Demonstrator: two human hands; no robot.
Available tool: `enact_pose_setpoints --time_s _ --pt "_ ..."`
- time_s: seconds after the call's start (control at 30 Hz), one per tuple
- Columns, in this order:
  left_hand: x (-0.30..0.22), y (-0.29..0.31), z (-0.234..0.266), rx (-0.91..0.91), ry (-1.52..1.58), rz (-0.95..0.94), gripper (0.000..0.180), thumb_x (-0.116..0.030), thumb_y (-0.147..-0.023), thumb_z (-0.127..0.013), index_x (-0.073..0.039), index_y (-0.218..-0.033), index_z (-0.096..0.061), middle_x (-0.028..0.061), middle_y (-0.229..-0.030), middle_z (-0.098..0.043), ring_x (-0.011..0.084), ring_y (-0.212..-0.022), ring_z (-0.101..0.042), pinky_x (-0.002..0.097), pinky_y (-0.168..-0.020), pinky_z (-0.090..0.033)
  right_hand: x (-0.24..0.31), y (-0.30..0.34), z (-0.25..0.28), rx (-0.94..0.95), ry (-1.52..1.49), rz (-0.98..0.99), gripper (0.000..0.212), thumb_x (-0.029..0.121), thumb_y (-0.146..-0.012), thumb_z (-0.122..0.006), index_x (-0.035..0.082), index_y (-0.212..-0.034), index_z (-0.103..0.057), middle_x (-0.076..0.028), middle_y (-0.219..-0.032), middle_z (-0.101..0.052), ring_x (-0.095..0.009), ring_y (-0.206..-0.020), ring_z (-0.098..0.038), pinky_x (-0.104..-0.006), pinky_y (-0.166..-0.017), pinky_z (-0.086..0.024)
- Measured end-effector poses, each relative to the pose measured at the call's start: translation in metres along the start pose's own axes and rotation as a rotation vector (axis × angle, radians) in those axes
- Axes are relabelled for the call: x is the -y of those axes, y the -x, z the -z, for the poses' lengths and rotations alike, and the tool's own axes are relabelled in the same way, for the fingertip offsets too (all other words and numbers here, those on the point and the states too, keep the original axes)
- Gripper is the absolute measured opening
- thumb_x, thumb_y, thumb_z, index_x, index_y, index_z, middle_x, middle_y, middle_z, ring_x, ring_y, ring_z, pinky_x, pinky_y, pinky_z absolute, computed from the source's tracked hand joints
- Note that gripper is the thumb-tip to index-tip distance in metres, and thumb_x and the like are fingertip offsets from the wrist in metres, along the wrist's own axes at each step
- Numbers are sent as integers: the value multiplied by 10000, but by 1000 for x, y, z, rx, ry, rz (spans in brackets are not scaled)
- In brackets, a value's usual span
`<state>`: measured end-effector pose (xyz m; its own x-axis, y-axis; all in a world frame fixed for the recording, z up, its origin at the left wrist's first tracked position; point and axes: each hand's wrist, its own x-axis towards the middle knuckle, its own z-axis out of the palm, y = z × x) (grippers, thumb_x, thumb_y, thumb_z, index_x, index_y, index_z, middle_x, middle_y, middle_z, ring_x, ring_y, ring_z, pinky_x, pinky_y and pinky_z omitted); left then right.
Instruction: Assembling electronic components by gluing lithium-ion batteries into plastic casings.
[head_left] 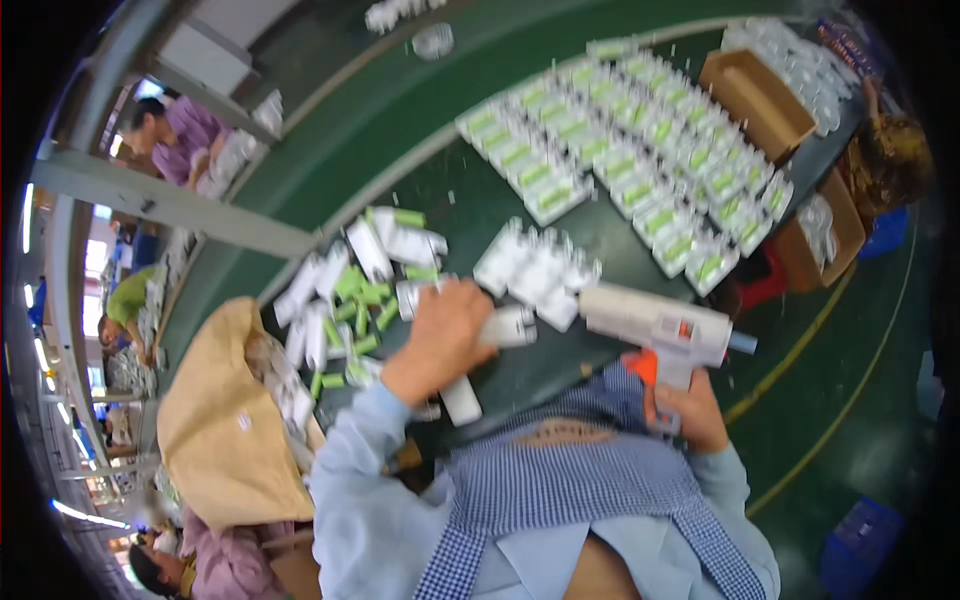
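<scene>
My left hand [447, 332] is closed over a white plastic housing [512, 327], whose end sticks out to the right of the fingers. My right hand [697, 408] grips a white hot glue gun [655, 320] with an orange trigger and a blue glue stick at its back; its nozzle points left. Right beside the nozzle lies a group of white housings [535, 268], side by side on the dark green table. Left of my left hand are loose light-green pieces [365, 290] among more white housings [370, 248]. Another white piece [461, 401] lies below that hand.
Rows of white housings with green inserts [640, 190] cover the far right of the table. Cardboard boxes [757, 105] and clear plastic parts [790, 65] are beyond them. A tan cloth-covered container [225, 420] stands at left. Other people work along the left and at far right.
</scene>
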<state>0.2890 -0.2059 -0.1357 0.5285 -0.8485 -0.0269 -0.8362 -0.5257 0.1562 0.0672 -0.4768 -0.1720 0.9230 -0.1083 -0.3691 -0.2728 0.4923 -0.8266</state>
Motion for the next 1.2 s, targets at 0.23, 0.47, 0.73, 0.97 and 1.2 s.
enact_pose_setpoints --time_s 0.23,0.47,0.73,0.97,1.2 --pt "6 9 19 176 503 0 186 -159 -733 -749 -65 -863 -653 76 -726 -636 284 -695 -593 386 -673 -452 -1 0 -1 76 15 7 636 115 -792 -630 -64 -1352 -388 -248 -1248 -578 -172 -606 -614 -286 -568 -514" --pt "28 -38 20 -487 195 274 132 -147 -783 -693 -48 -792 -605 114 -754 -606 312 -714 -608 407 -608 -473 6 -6 -6 24 33 24 537 72 -816 -607 -77 -1300 -428 -230 -1232 -597 -167 -620 -610 -295 -547 -522" --pt "45 -57 -34 -352 -14 211 112 -173 -792 -664 -66 -763 -658 92 -780 -639 281 -763 -634 408 -639 -513 -3 -10 -2 56 26 70 577 164 -804 -643 -93 -1279 -438 -248 -1234 -590 -153 -597 -596 -278 -547 -517" --pt "27 -53 -35 -254 118 219 136 -196 -804 -680 -64 -834 -673 99 -810 -644 301 -789 -636 409 -658 -507 -5 -3 1 53 28 59 584 177 -802 -656 -87 -1275 -440 -245 -1223 -598 -149 -601 -597 -271 -545 -510" --pt "12 -61 -36 -251 170 157 139 -167 -791 -679 -34 -817 -649 124 -795 -630 324 -787 -625 418 -659 -495 3 10 11 4 76 49 582 177 -802 -659 -84 -1277 -446 -238 -1221 -603 -138 -590 -591 -267 -547 -504"
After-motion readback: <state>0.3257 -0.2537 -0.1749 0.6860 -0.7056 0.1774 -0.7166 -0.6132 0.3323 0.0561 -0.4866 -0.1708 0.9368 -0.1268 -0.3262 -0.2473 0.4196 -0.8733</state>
